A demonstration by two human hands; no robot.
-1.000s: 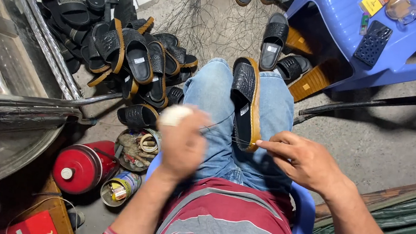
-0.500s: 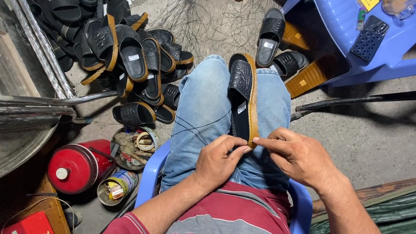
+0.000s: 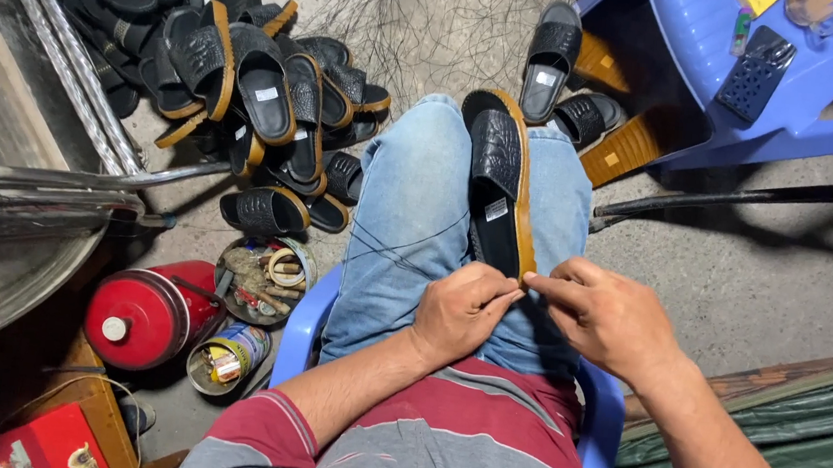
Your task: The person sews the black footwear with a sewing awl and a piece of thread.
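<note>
A black sandal with a tan sole edge (image 3: 502, 176) stands on its side between my knees, resting on my blue jeans (image 3: 408, 213). My left hand (image 3: 460, 310) and my right hand (image 3: 610, 316) meet at the sandal's near end, fingertips pinched together on its sole edge. A thin dark thread (image 3: 390, 252) runs from my left hand across my left thigh. Whether a needle sits in my fingers I cannot make out.
A heap of black sandals (image 3: 249, 79) lies on the floor to the left. A red canister (image 3: 143, 313), an open tin of tools (image 3: 257, 275) and a small can (image 3: 225, 356) sit by my blue chair (image 3: 304, 320). A blue plastic chair (image 3: 781, 85) stands at top right, with more sandals (image 3: 553, 55).
My left hand, raised away with thread pulled out a second ago, has come back down to the sandal's near end and now meets my right hand there.
</note>
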